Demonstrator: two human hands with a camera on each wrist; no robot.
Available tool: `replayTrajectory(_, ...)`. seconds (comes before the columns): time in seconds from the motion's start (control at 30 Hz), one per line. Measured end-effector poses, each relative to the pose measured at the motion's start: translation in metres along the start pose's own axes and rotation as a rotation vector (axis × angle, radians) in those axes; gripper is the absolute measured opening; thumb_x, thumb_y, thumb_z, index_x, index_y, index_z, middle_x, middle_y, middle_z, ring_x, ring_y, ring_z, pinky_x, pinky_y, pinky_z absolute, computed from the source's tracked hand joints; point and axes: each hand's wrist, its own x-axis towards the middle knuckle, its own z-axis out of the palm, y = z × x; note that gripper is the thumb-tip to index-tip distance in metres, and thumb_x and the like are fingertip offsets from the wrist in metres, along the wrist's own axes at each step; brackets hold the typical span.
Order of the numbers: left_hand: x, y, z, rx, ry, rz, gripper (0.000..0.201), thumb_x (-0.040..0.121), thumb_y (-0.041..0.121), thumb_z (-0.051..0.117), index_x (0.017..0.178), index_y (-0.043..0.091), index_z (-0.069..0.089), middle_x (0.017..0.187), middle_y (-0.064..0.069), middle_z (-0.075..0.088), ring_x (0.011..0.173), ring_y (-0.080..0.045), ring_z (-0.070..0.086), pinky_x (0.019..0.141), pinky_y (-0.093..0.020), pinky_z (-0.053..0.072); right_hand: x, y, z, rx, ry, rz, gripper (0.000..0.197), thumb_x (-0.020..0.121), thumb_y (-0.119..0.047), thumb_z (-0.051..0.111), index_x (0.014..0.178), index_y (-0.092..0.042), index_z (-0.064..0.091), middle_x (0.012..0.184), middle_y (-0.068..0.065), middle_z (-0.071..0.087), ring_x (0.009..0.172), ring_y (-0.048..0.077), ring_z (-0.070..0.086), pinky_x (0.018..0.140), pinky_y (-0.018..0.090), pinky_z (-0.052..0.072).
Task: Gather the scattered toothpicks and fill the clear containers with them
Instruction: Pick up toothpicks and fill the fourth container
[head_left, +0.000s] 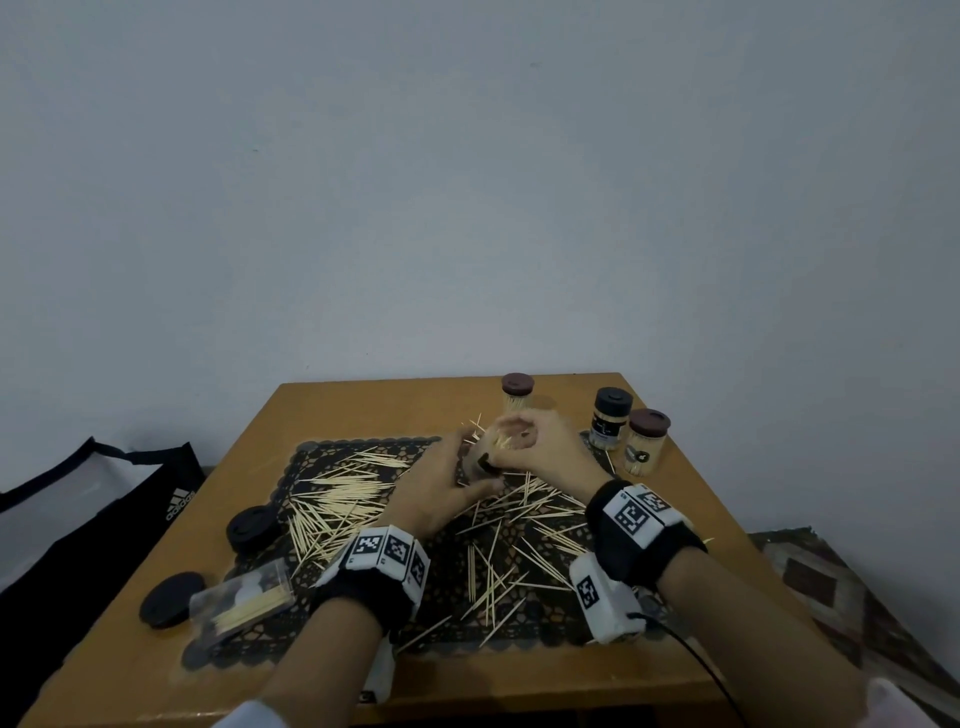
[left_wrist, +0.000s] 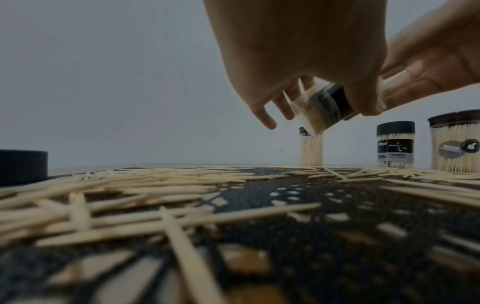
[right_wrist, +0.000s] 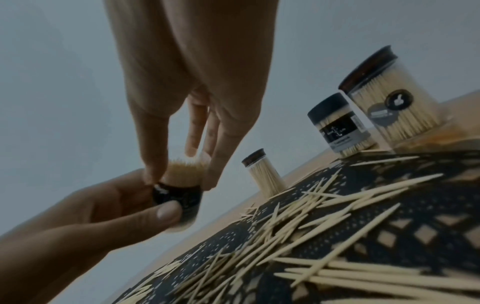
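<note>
We read "Good", "Life" and "Toothpick" on the black label of the black-lidded jar (left_wrist: 395, 151); its smaller print blurs out. Over on the black bag (head_left: 104, 499), white stripes sit above the word "adidas". The wrist bands (head_left: 387, 553) carry square black-and-white code markers, no letters we can read

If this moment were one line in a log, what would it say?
left hand: holds open container, tilted | right hand: fingers on toothpick bundle in it | three capped jars full | many toothpicks loose on mat
</note>
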Motion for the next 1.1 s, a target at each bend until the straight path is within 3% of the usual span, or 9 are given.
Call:
replayTrajectory(0.07, 0.000, 0.001, -0.002, 0.005, 0.066, 0.005, 0.092, 0.076, 0.061, 0.069, 0.149, 0.020, 0.031, 0.145, -0.001, 0.046, 0.130, -0.016, 0.045, 0.109, -0.042, 0.039, 0.002, 0.000, -0.002, 0.032, 0.046, 0.018, 0.046, 0.068, -0.017, 0.084, 0.109, -0.019, 0.065, 0.107, -0.005, 0.065, 0.098, 0.012, 0.061, 0.083, 0.026, 0.052)
replayTrajectory(0.17, -0.001, 0.005, -0.004, 0.083, 0.094, 0.072, 0.083, 0.079, 0.054, 0.070, 0.146, 0.018, 0.036, 0.140, -0.002, 0.050, 0.126, -0.015, 0.046, 0.106, -0.034, 0.037, 0.001, 0.002, -0.002, 0.175, -0.011, 0.052, 0.043, 0.065, -0.017, 0.087, 0.102, -0.023, 0.065, 0.105, -0.004, 0.067, 0.099, 0.014, 0.064, 0.087, 0.037, 0.055)
replayTrajectory(0.33, -0.002, 0.006, -0.005, 0.144, 0.140, 0.059, 0.063, 0.084, 0.048, 0.069, 0.136, 0.021, 0.046, 0.127, 0.003, 0.058, 0.116, -0.015, 0.051, 0.103, -0.042, 0.040, 0.003, 0.007, -0.004, 0.334, -0.177, 0.106, 0.039, 0.093, -0.024, 0.060, 0.131, -0.015, 0.055, 0.130, 0.004, 0.059, 0.116, 0.017, 0.058, 0.094, 0.031, 0.052)
replayTrajectory(0.4, -0.001, 0.005, -0.005, 0.138, 0.139, 0.028, 0.062, 0.084, 0.049, 0.068, 0.134, 0.020, 0.046, 0.125, 0.004, 0.058, 0.115, -0.015, 0.052, 0.103, -0.044, 0.041, 0.009, 0.016, -0.006, 0.081, -0.191, 0.089, 0.041, 0.099, -0.015, 0.049, 0.140, -0.016, 0.047, 0.142, 0.004, 0.050, 0.129, 0.018, 0.047, 0.101, 0.028, 0.041)
replayTrajectory(0.47, 0.000, 0.006, -0.004, 0.136, 0.133, 0.008, 0.061, 0.083, 0.050, 0.068, 0.133, 0.020, 0.047, 0.124, 0.004, 0.059, 0.112, -0.014, 0.054, 0.102, -0.043, 0.042, 0.015, 0.025, -0.006, -0.283, -0.392, 0.107, 0.060, 0.092, 0.000, 0.046, 0.148, -0.017, 0.035, 0.154, 0.004, 0.032, 0.141, 0.020, 0.029, 0.110, 0.029, 0.029)
replayTrajectory(0.57, 0.001, 0.004, -0.004, 0.170, 0.112, 0.007, 0.059, 0.082, 0.053, 0.069, 0.128, 0.022, 0.049, 0.118, 0.005, 0.061, 0.106, -0.014, 0.056, 0.098, -0.042, 0.044, 0.021, 0.030, -0.003, -0.739, -0.707, 0.135, 0.073, 0.089, -0.001, 0.044, 0.154, -0.014, 0.013, 0.162, 0.004, 0.004, 0.148, 0.022, 0.006, 0.120, 0.040, 0.013)
replayTrajectory(0.67, 0.001, 0.003, -0.004, 0.180, 0.091, 0.004, 0.059, 0.081, 0.055, 0.068, 0.126, 0.023, 0.049, 0.115, 0.005, 0.062, 0.104, -0.014, 0.056, 0.095, -0.039, 0.045, 0.023, 0.032, -0.004, -0.817, -0.692, 0.122, 0.068, 0.089, -0.007, 0.052, 0.151, -0.011, 0.026, 0.158, 0.006, 0.021, 0.143, 0.026, 0.024, 0.116, 0.040, 0.026)
replayTrajectory(0.83, 0.001, 0.005, -0.004, 0.196, 0.058, 0.011, 0.056, 0.081, 0.054, 0.068, 0.123, 0.022, 0.050, 0.113, 0.005, 0.063, 0.100, -0.013, 0.057, 0.090, -0.034, 0.046, 0.022, 0.032, -0.014, -0.846, -0.516, -0.025, 0.047, 0.080, -0.015, 0.075, 0.124, -0.010, 0.063, 0.121, 0.006, 0.063, 0.111, 0.022, 0.059, 0.090, 0.029, 0.048)
replayTrajectory(1.1, -0.001, 0.009, -0.006, 0.207, 0.057, 0.017, 0.056, 0.082, 0.054, 0.068, 0.124, 0.021, 0.050, 0.112, 0.005, 0.063, 0.098, -0.013, 0.057, 0.085, -0.029, 0.044, 0.010, 0.024, -0.015, -1.037, -0.407, -0.121, 0.020, 0.080, -0.032, 0.074, 0.097, -0.023, 0.074, 0.103, -0.001, 0.069, 0.097, 0.019, 0.063, 0.073, 0.031, 0.046)
